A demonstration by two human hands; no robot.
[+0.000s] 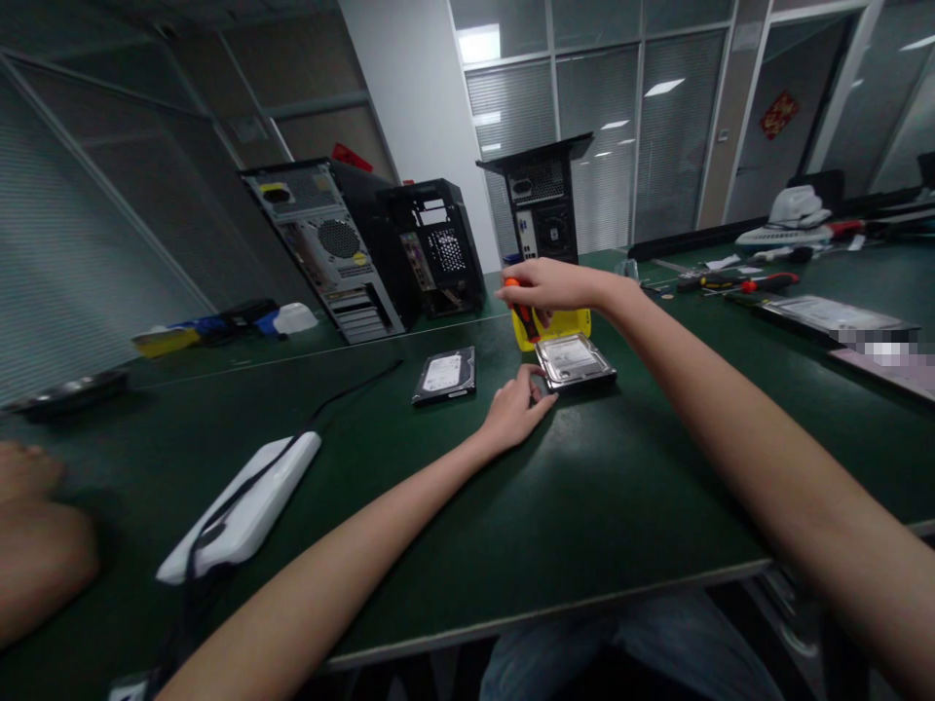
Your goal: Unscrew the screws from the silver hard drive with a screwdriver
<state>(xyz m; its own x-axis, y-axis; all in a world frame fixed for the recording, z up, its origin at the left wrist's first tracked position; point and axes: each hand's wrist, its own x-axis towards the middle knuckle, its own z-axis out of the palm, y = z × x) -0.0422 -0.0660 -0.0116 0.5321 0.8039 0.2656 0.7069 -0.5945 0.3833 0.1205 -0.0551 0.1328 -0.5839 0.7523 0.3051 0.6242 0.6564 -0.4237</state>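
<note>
A silver hard drive (pixel 574 358) lies on the green table in front of me, label side up. My left hand (pixel 515 409) rests at its near left corner, fingers and thumb curled against the edge. From above, my right hand (pixel 547 287) is closed round a red and black screwdriver (pixel 523 316). The screwdriver points down at the drive's far left corner; whether its tip touches a screw is too small to tell. Another hard drive (pixel 445 375) lies flat to the left of my left hand. Behind the silver drive is a yellow container (pixel 580 322), partly hidden by my right hand.
Computer cases (pixel 343 253) stand along the back. A white power strip (pixel 248 501) with a black cord lies at left, near another person's arm (pixel 44 545). At right are hand tools (pixel 766 282) and another drive (pixel 833 316). The table's front edge (pixel 555 613) is close to me.
</note>
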